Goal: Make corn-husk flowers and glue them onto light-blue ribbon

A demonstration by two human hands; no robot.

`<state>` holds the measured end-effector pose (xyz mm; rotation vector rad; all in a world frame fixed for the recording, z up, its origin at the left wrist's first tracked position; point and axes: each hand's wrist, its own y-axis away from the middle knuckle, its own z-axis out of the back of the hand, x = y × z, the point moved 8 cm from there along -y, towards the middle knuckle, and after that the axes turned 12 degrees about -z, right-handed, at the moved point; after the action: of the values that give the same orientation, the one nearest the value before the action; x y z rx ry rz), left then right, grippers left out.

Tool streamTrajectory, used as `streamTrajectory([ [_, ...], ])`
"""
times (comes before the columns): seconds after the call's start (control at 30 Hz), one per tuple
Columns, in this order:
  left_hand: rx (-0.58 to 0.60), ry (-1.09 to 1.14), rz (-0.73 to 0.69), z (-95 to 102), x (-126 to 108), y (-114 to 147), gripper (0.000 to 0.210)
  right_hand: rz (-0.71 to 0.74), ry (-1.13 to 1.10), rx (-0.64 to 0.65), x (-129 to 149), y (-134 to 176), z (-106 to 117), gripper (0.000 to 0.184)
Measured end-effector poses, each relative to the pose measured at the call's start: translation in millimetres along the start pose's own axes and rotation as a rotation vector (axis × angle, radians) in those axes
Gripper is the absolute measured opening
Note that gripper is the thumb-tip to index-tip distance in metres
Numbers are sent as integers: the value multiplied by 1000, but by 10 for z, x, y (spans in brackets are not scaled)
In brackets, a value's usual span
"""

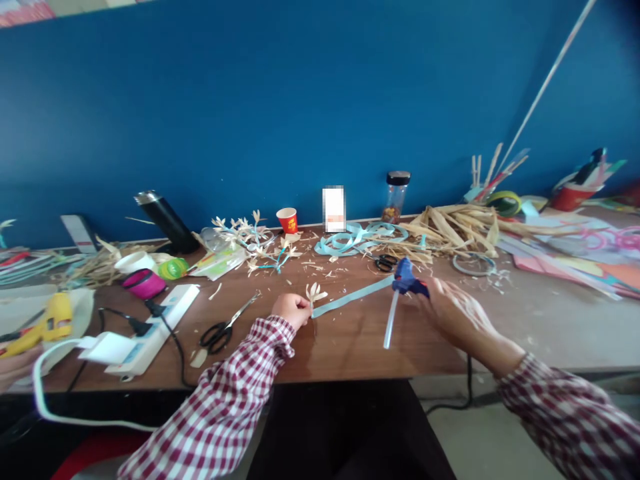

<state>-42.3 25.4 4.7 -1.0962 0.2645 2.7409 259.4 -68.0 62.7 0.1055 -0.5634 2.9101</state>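
Near the front of the brown table, my left hand [290, 311] is closed in a pinch. It holds a pale corn husk flower [315, 293] upright, together with one end of a light blue ribbon [353, 297]. The ribbon stretches rightward to a blue hot glue gun [405, 277], which my right hand [453, 308] grips. A clear glue stick [391, 320] sticks out of the gun, pointing down toward the table. Whether the gun's tip touches the ribbon cannot be made out. Black-handled scissors [217, 337] lie open to the left of my left hand.
At the left stands a white power strip [155, 333] with cables, and another person's hand [20, 367] holds a yellow glue gun [57, 317]. Along the back are a black flask [167, 220], a red cup [287, 220], coiled ribbon [350, 240], a jar [395, 197] and dry husks [450, 230].
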Motion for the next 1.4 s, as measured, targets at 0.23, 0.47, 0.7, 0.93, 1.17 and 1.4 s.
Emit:
streamTrajectory([
  [0.23, 9, 98, 2, -1, 37, -3, 13, 19, 96, -3, -492, 52, -193, 19],
  [0.47, 34, 175, -2, -17, 103, -12, 13, -77, 173, -51, -289, -47, 186, 28],
  [0.7, 61, 220, -42, 31, 106, -1, 9, 459, -424, 249, 1582, 13, -42, 20],
  [0.93, 9, 302, 16, 96, 110, 79, 6, 446, -500, 341, 1934, -124, -512, 18],
  [1.17, 10, 304, 77, 0, 195, -4, 3, 397, -598, 345, 1881, -93, -528, 21],
  [1.4, -17, 326, 140, -50, 226, -59, 5, 374, -647, 336, 1875, -61, -566, 20],
])
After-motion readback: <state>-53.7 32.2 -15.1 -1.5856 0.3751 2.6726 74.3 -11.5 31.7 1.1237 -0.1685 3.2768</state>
